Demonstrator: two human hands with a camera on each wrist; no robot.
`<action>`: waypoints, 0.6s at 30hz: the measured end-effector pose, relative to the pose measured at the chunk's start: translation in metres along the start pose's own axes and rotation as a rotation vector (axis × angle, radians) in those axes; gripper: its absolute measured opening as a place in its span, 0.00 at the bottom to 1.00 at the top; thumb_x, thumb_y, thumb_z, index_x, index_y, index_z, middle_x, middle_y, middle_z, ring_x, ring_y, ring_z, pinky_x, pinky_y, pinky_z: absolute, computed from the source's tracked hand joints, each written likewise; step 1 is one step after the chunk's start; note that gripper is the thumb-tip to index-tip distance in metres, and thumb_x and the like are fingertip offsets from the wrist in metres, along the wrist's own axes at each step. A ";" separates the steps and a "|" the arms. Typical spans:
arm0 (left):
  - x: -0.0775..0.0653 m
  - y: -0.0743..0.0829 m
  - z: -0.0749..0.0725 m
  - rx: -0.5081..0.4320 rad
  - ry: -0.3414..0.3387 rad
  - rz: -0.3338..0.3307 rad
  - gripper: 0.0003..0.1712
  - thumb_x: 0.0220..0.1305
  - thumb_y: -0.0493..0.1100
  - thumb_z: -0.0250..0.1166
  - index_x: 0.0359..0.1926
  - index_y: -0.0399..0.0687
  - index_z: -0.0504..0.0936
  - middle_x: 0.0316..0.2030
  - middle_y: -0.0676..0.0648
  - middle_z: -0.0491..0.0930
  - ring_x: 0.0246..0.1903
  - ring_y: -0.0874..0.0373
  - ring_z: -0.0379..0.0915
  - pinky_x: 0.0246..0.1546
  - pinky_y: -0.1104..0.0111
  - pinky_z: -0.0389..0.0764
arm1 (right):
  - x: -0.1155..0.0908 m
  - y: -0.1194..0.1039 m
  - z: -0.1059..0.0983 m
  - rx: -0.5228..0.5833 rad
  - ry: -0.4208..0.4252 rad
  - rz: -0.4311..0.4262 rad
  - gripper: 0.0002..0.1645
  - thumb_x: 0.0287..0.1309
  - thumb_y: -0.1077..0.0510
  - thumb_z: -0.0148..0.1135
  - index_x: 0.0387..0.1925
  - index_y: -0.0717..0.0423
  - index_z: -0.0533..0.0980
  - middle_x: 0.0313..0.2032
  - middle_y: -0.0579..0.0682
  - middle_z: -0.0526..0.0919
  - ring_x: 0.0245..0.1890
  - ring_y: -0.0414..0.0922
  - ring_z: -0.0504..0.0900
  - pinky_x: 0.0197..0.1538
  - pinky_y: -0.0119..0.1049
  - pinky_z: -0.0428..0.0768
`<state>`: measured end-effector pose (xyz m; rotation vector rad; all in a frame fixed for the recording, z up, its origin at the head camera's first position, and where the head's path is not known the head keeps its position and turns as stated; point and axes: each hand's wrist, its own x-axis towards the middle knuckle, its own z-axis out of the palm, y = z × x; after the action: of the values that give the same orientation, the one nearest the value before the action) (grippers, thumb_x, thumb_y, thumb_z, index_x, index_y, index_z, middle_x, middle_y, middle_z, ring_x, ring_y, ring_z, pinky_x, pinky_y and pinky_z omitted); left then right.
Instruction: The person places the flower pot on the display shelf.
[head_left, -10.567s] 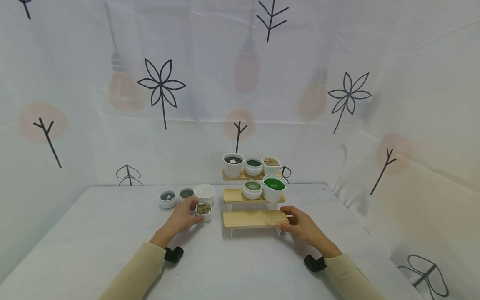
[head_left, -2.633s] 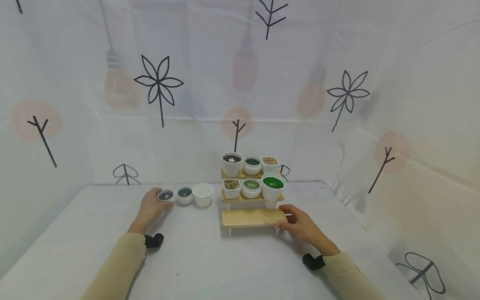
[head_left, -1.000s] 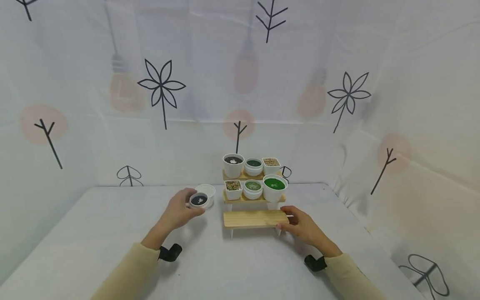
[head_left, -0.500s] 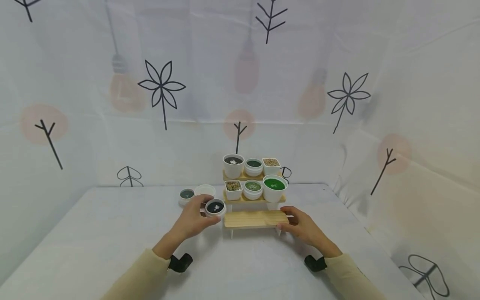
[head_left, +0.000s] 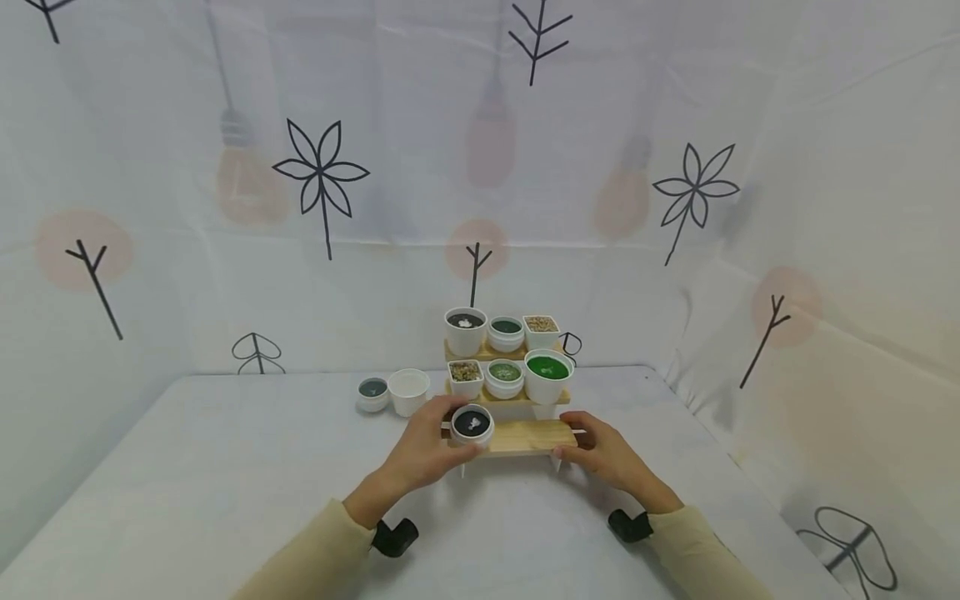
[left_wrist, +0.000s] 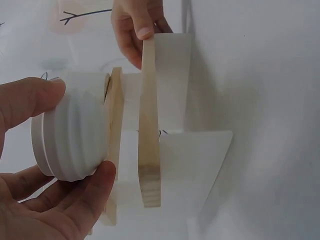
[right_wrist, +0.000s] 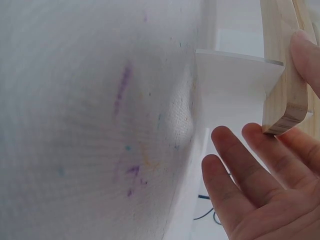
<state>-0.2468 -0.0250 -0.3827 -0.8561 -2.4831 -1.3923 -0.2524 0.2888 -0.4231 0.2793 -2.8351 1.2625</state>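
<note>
In the head view my left hand (head_left: 422,450) grips a small round white jar (head_left: 472,423) with a dark filling and a pale mark on top. The jar is over the left end of the lowest wooden step (head_left: 534,435) of a tiered stand. A gap shows between jar and step in the left wrist view, where thumb and fingers hold the jar's ribbed side (left_wrist: 75,135). My right hand (head_left: 606,457) pinches the step's right end, thumb on the board (right_wrist: 282,85) and fingertips at its end; its other fingers are spread in the right wrist view.
Behind, the middle step carries a square pot (head_left: 465,380), a jar of green (head_left: 504,379) and a bright green cup (head_left: 547,377). Three more pots stand on the top step, including a tall dark-filled cup (head_left: 466,332). Left of the stand are a white cup (head_left: 408,393) and a dark-filled jar (head_left: 372,395).
The square pot has gone from the table to the middle step's left end. My left hand then took the far-left jar and carried it right, over the lowest step. The right hand stayed put.
</note>
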 end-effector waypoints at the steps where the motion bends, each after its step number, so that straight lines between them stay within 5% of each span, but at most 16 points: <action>1: 0.001 0.001 0.004 0.003 -0.002 0.010 0.35 0.50 0.44 0.75 0.58 0.41 0.72 0.50 0.46 0.74 0.50 0.56 0.72 0.46 0.66 0.80 | 0.000 0.000 0.000 -0.002 0.001 -0.004 0.40 0.53 0.43 0.69 0.62 0.56 0.67 0.59 0.59 0.72 0.53 0.56 0.78 0.52 0.48 0.79; 18: 0.024 0.017 0.063 -0.005 0.037 0.072 0.34 0.49 0.45 0.75 0.56 0.43 0.73 0.50 0.48 0.77 0.51 0.58 0.72 0.53 0.64 0.74 | -0.002 0.001 -0.002 0.017 -0.006 -0.067 0.37 0.55 0.46 0.68 0.62 0.58 0.67 0.59 0.60 0.72 0.52 0.56 0.79 0.50 0.46 0.80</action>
<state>-0.2490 0.0433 -0.3957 -0.9029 -2.3983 -1.3790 -0.2505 0.2908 -0.4229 0.3756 -2.7961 1.2759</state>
